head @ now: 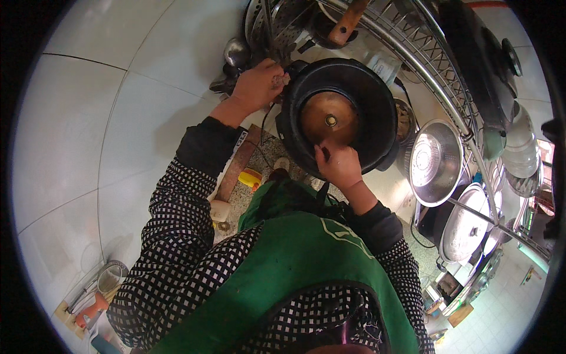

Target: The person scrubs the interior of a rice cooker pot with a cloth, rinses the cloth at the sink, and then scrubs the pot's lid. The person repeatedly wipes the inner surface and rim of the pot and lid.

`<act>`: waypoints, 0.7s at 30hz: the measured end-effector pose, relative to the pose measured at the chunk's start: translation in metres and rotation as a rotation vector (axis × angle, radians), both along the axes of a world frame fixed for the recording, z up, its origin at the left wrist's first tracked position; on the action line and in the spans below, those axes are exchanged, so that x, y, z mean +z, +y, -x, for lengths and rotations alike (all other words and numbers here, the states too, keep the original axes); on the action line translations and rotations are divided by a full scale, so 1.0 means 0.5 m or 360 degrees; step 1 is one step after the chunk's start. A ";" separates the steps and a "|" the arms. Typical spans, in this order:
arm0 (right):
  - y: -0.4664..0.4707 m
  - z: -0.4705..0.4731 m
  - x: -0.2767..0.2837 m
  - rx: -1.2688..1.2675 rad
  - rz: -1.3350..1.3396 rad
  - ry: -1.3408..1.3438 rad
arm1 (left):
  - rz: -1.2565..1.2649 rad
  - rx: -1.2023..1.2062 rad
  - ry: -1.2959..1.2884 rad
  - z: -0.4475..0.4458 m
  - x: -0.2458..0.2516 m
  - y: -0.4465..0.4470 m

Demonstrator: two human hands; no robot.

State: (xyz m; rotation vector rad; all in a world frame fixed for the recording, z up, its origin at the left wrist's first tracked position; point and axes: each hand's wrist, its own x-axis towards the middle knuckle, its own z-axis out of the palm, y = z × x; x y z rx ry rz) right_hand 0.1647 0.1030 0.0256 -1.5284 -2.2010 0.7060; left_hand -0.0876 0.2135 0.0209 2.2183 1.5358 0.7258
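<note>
A black electric cooker housing [376, 101] stands below me, without its inner pot, and shows a brownish heating plate [323, 106] with a small round metal centre. At its upper left rim my left hand [261, 86] is closed on a small crumpled greyish-pink thing [280, 80], perhaps a cloth or scrubber. My right hand [339, 164] reaches over the near rim, its curled fingers blurred at the plate's lower edge. Whether those fingers hold anything is hidden.
A wire rack [442, 84] curves along the right, with a steel strainer bowl [437, 163] and an oval metal lid [466, 223]. Ladles [236, 52] and a wooden-handled pan [347, 22] are at the top. Tiled wall [146, 106] rises on the left; a yellow bottle [250, 178] lies low down.
</note>
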 end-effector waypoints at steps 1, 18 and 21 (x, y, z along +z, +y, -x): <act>0.000 0.000 0.000 0.0005 -0.0013 0.0007 | 0.0014 -0.0011 0.0014 0.000 0.003 0.003; 0.002 -0.001 0.007 0.0022 -0.0043 0.0073 | 0.0036 -0.0119 0.0533 -0.024 0.030 0.014; 0.002 -0.002 0.008 0.0036 -0.0044 0.0092 | 0.0147 -0.0175 0.0601 -0.019 0.042 0.005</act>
